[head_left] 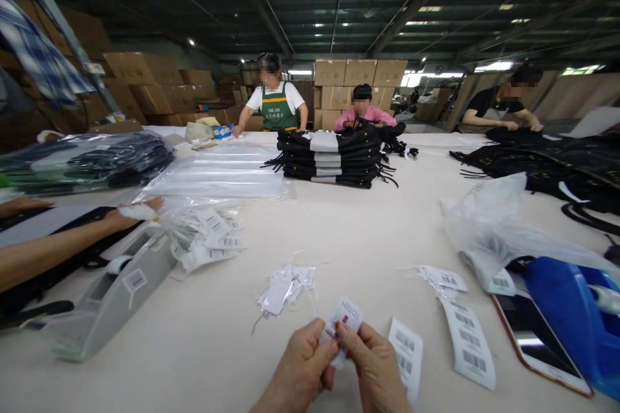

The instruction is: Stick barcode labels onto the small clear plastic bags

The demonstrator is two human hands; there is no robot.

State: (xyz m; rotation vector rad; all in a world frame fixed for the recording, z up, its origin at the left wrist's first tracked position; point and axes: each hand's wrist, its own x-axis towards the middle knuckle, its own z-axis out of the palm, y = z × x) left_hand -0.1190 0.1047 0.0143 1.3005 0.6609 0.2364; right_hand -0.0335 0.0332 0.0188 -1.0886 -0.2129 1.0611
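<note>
A white hang tag (349, 311) printed "TOTEM" with a small red mark is pinched at the front of the table. My left hand (301, 361) grips its left side, fingers closed. My right hand (376, 361) pinches its right side, thumb close to the red mark. Clear plastic seems to lie around the tag under my fingers. Beyond my left hand is a loose pile of white hang tags (287, 289) with strings. Just right of my right hand lies a strip of barcode stickers (407, 356), and farther right a longer sticker strip (467, 342).
At right are a phone (542, 342), a blue tape dispenser (564, 316) and a plastic bag (504, 219). Folded black garments (329, 158) are stacked mid-table. At left, a co-worker's arm (62, 248) reaches beside a grey dispenser (116, 297) and barcode tags (208, 235). Several people work across the table.
</note>
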